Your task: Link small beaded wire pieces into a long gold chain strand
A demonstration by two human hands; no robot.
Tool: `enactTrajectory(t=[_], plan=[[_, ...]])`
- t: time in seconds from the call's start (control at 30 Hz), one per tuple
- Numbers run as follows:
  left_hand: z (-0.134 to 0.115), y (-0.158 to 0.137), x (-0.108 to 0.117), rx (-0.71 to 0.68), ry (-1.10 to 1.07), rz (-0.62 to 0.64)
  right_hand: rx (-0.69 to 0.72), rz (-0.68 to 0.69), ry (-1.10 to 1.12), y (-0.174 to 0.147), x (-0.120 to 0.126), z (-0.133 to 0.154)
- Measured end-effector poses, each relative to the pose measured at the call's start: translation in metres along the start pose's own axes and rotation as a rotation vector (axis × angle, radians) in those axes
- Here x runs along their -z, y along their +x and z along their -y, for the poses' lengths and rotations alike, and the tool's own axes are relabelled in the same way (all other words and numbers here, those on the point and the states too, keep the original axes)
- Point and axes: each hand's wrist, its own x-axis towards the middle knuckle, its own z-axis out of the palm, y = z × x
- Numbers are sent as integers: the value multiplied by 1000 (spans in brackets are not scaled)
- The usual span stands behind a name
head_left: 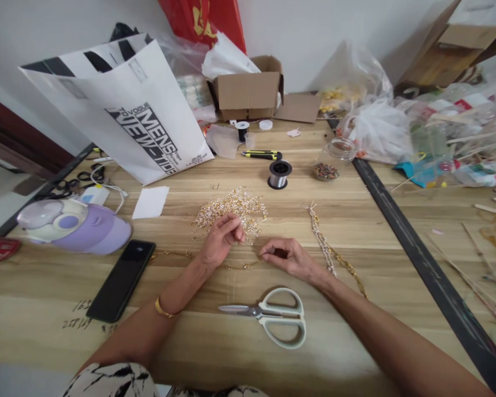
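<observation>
One thin gold chain (242, 267) lies at the frame's centre, its right end pinched between thumb and fingers of the right hand (287, 256). The left hand (225, 234) has its fingertips drawn together near one bead pile (231, 205); whether they hold anything I cannot tell. One pair of scissors (254, 311) lies lower centre, one phone (122, 281) lower left, two spools (279, 175) upper centre.

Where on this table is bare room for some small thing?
One bare patch lies between the chains and the black strip; a smaller one, beyond the right hand, between the bead pile and the chains. It is crowded at the back, around the cardboard box.
</observation>
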Motion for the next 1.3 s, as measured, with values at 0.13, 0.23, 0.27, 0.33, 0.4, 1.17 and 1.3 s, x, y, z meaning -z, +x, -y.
enactTrajectory(t=[0.13,0.23,0.27,0.33,0.4,1.17,1.3], plan=[[2,1,4,24,-27,5,-24,21,16,0,-1,0],[2,1,5,31,3,-1,-29,3,17,-1,-1,3],[2,1,4,35,22,-3,-27,-2,13,-1,0,4],[3,0,3,43,66,-2,-18,-10,24,-2,1,7],[5,-1,2,43,116,8,-17,-24,53,-1,2,8],[12,-11,-15,-400,953,183,264,-320,-108,-2,-3,4],[13,-11,-14,-365,975,172,274,-306,-164,-1,-3,2]])
